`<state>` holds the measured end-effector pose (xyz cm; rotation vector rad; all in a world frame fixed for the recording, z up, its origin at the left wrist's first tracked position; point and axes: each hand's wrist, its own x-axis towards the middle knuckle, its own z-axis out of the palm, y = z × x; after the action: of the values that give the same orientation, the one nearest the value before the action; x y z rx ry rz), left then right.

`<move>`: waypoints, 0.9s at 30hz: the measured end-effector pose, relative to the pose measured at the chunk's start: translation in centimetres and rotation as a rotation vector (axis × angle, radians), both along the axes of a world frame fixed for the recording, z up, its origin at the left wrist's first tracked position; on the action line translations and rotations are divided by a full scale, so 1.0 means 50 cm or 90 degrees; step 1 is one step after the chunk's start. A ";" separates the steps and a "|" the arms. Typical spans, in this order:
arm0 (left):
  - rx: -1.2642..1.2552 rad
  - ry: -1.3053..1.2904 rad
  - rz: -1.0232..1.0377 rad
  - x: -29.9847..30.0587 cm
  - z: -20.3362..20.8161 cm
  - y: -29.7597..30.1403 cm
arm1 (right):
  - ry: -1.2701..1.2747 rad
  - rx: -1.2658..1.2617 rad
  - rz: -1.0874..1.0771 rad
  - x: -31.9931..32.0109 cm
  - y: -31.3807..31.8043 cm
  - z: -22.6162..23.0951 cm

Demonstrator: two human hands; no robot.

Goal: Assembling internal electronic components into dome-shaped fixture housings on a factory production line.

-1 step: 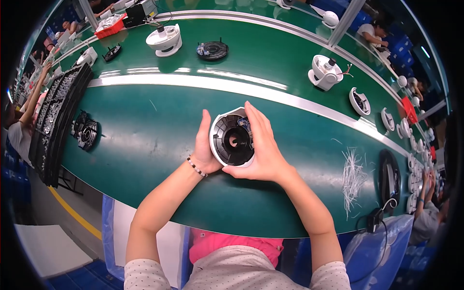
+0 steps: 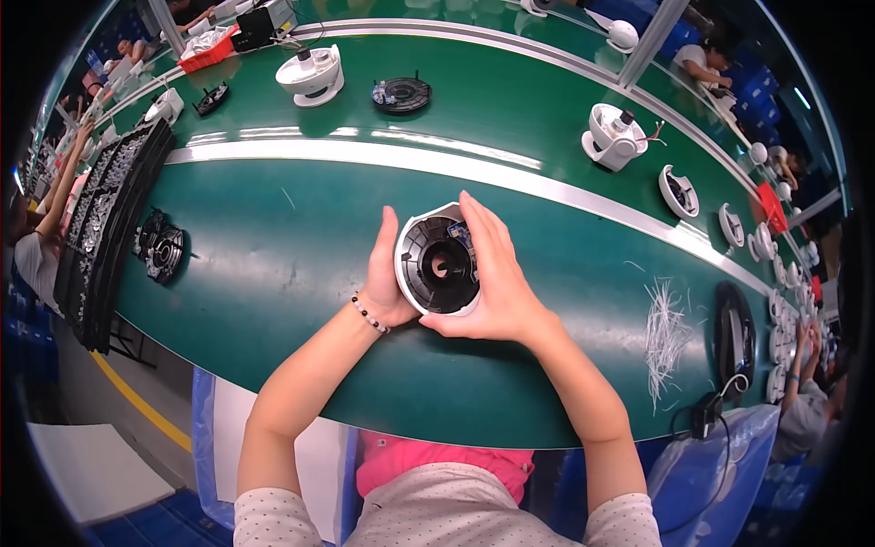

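Observation:
Above the middle of the green bench I hold a round white housing (image 2: 402, 279) between both hands. Its open side faces me and shows a ribbed black insert (image 2: 427, 264) with a round hole at its centre. At the insert's upper right sits a small blue circuit board (image 2: 459, 235), partly covered by my fingers. My left hand (image 2: 386, 278) supports the housing from the left and below, its thumb sticking up and its other fingers hidden behind. From the right, my right hand (image 2: 497, 273) wraps around the rim, fingers along the top and thumb along the bottom edge.
At the left stand black trays of small clear parts (image 2: 96, 219), beside a black round part (image 2: 164, 246). White ties (image 2: 667, 337) and a black ring-shaped part (image 2: 732, 333) lie at the right. Beyond the metal strip are white housings (image 2: 310, 75) and a black disc (image 2: 401, 94). Co-workers sit farther off.

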<state>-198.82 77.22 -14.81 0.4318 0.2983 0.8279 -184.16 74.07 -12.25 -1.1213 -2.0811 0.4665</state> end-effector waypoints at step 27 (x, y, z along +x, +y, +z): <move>0.311 0.097 0.059 0.045 -0.133 0.617 | -0.077 0.048 -0.395 0.163 -0.137 -0.034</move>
<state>-196.56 108.05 -21.45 0.9459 0.2570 0.9600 -176.01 67.20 -13.97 -1.6885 -1.7023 0.0182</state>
